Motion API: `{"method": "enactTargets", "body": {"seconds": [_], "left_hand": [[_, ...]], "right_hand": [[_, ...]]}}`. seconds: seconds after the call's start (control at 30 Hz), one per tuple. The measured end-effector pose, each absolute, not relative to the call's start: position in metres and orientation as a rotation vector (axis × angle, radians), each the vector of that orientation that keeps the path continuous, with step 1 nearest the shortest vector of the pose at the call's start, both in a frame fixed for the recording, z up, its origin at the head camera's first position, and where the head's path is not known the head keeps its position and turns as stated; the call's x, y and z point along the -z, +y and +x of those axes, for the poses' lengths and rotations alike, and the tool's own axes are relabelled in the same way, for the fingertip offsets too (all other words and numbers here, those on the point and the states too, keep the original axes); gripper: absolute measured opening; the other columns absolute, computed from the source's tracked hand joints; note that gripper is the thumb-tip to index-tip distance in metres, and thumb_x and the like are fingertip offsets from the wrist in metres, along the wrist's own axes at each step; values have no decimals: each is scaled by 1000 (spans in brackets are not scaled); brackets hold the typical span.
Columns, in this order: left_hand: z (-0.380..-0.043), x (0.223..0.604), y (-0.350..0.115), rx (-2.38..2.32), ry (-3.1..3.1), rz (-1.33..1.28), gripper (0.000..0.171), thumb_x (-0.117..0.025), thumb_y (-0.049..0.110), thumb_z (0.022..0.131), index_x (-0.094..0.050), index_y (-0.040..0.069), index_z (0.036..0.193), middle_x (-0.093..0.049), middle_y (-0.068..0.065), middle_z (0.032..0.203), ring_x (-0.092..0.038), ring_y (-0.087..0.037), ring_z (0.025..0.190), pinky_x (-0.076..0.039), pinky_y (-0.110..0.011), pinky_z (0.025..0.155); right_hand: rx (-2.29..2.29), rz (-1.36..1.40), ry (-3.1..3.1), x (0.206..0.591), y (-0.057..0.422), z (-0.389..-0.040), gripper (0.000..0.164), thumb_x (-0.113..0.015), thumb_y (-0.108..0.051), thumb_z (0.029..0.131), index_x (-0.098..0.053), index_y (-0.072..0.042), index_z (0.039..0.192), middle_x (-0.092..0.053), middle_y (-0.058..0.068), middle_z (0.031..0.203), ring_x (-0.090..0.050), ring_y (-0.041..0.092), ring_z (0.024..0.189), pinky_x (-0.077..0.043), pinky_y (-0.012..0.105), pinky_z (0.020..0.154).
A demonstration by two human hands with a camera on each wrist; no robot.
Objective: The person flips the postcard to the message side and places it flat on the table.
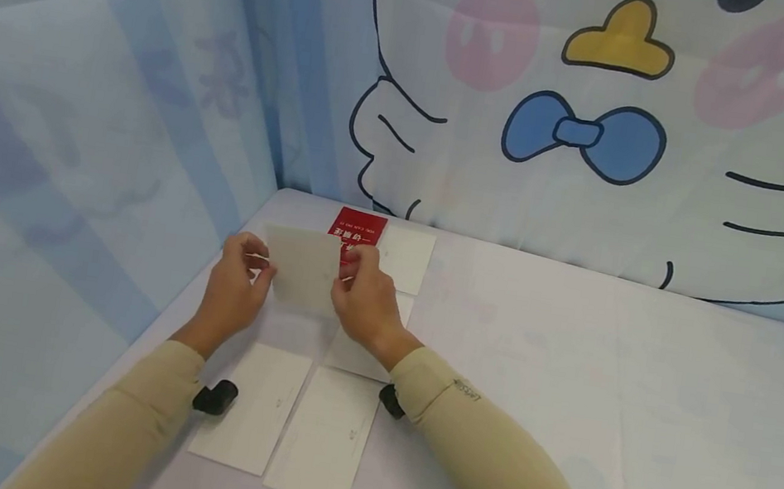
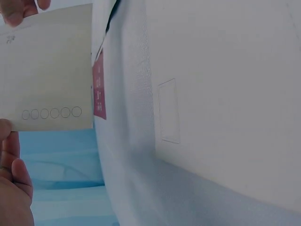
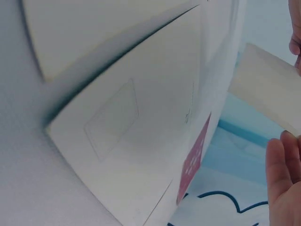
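Observation:
My left hand point(image 1: 233, 289) and my right hand point(image 1: 371, 300) pinch a pale postcard point(image 1: 301, 269) by its two opposite edges, holding it up above the table. In the left wrist view the side of this postcard point(image 2: 51, 80) with a row of printed circles shows. Beyond it lies a red card point(image 1: 362, 226) with white lettering, partly covered by the raised postcard and my right fingers. More white postcards lie flat: one point(image 1: 407, 257) beside the red card, one point(image 1: 361, 355) under my right wrist, and a pair point(image 1: 259, 401) nearer my body.
The white-covered table point(image 1: 565, 403) stretches off to the right. A blue patterned curtain point(image 1: 117, 114) hangs along the left, and a cartoon-printed cloth point(image 1: 476, 181) closes off the back. Small black wrist cameras point(image 1: 216, 398) sit under both beige sleeves point(image 1: 483, 450).

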State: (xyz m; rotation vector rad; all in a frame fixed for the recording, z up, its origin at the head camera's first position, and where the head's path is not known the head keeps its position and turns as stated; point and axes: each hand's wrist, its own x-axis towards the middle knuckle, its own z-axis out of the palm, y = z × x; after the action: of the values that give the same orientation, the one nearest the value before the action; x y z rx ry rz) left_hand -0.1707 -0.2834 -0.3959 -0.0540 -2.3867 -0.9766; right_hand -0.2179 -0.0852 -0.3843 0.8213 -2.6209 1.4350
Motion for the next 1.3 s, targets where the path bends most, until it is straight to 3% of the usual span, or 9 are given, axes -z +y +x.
{"method": "enactTargets", "body": {"seconds": [0.2,0.43,0.73,1.0,1.3], "left_hand": [[-173,402,-286,976,-2410,-106,27,-62,-9,92,-50,-10,117,-53,-27,114,-57,-39,101,-48,-51,86],[-173,405,-289,949,-2490,-202,35,-63,-9,91,-53,-9,124,-52,-26,123,-55,-38,102,-47,-53,89],[-179,414,-287,957,-2770,-12,42,-64,-2,94,-48,-8,133,-48,-24,130,-53,-35,106,-46,-49,95],[-189,412,-280,841,-3017,153,55,-70,9,94,-44,-4,142,-44,-23,141,-45,-36,125,-38,-49,109],[-188,412,-282,765,-3123,209,58,-71,13,93,-45,0,143,-44,-21,144,-42,-38,129,-33,-54,111]], "right_hand": [[-1436,887,-2583,387,-86,-217,25,-60,-5,98,-54,-3,122,-64,11,107,-67,23,96,-55,30,86],[-1255,926,-2703,391,-87,-216,38,-62,-8,98,-56,-2,136,-60,8,105,-65,21,95,-54,28,87],[-883,935,-2956,398,-88,-222,49,-63,-18,99,-49,-5,144,-63,9,121,-61,20,108,-49,35,99],[-735,898,-3101,405,-93,-228,59,-70,-27,96,-47,-13,148,-56,7,140,-54,24,127,-41,41,108],[-585,958,-3164,406,-97,-230,59,-71,-28,95,-47,-11,146,-59,9,134,-55,26,121,-42,44,106]]}}
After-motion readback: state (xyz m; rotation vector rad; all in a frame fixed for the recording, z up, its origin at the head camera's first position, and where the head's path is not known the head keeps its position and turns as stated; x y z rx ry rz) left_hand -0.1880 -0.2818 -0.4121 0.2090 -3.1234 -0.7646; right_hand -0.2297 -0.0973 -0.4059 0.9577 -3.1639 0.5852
